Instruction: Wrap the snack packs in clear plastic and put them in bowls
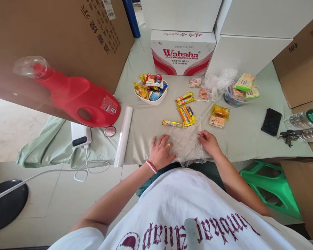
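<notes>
A crumpled sheet of clear plastic film (186, 146) lies at the table's front edge, just in front of my body. My left hand (161, 151) rests flat at its left side with the fingers spread. At the right edge of the film, my right hand (209, 141) pinches it between thumb and fingers. Just beyond the film are several yellow-wrapped snack sticks (173, 123) and an orange-yellow snack packet (184, 114). To the right sit two wrapped cakes, a yellow one (220, 111) and a pale one (217, 121).
A heart-shaped white bowl (153, 101) holds snacks. A clear tub (231, 99) with packets stands near crumpled plastic (220, 83). Left are a white roll (123, 137), a red jug (86, 99) and a power bank (80, 134). A phone (271, 121) lies right; a Wahaha box (182, 52) stands behind.
</notes>
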Tool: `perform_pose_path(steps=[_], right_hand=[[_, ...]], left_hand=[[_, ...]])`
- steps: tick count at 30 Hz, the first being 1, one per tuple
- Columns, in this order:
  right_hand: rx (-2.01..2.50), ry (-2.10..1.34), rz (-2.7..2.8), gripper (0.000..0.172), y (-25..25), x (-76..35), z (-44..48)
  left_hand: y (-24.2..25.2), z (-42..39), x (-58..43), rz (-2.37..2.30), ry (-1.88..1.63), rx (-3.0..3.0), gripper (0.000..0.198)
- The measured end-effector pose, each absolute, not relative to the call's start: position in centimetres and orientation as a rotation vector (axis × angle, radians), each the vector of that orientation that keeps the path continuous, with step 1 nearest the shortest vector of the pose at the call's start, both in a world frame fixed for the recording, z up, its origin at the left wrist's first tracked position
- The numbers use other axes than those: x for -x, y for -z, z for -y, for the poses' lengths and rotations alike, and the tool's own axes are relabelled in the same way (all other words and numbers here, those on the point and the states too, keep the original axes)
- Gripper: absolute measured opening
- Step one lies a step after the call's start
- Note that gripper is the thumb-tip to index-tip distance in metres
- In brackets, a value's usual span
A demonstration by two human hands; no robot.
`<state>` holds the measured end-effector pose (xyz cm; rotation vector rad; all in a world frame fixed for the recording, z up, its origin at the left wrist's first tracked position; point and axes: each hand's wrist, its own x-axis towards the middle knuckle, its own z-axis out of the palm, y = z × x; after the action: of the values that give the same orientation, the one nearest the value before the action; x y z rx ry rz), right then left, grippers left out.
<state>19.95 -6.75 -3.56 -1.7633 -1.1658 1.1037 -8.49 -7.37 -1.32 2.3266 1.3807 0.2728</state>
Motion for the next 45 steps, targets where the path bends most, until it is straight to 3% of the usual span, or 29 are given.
perform_pose_path(steps=[9,13,17,23,26,28,33,36,39,45], right_hand=[[1.737,-1.222,0.979,0.058,2.3,-24.8,8.4],[1.966,-0.984,1.085,0.052,1.2,-27.7,9.2],[2.003,-0.374,1.487,0.033,-0.8,-26.6,9.5],[1.37,-0.648,2.362,0.025,-0.8,-15.9,8.9],[1.278,-0.617,2.519,0.036,1.1,-12.1,8.7],[1.268,-0.587,2.516,0.042,2.2,-11.2,8.6],[1.267,-0.634,2.476,0.05,3.6,-11.5,8.4],[1.242,-0.632,2.465,0.054,4.1,-11.6,8.6],[1.268,-0.632,2.432,0.057,4.7,-11.4,8.8],[1.276,-0.617,2.469,0.041,4.7,-11.9,9.6]], left_hand=[[2.7,6.9,10.7,-1.277,-0.206,-2.319,0.083],[2.7,7.1,11.0,-1.263,-0.202,-2.312,0.09],[2.7,7.0,11.0,-1.256,-0.261,-2.273,0.083],[2.8,7.0,9.5,-1.565,-0.522,-2.126,0.06],[3.1,6.6,9.1,-1.652,-0.512,-2.045,0.031],[3.3,6.2,9.4,-1.681,-0.533,-1.953,0.022],[2.2,6.5,9.6,-1.872,-0.972,-1.784,0.027],[0.5,7.5,7.0,-1.505,-1.163,-1.981,0.028],[0.1,7.5,3.5,-1.143,-0.976,-2.144,0.028],[2.9,4.3,3.1,-1.393,-0.469,-2.271,0.041]])
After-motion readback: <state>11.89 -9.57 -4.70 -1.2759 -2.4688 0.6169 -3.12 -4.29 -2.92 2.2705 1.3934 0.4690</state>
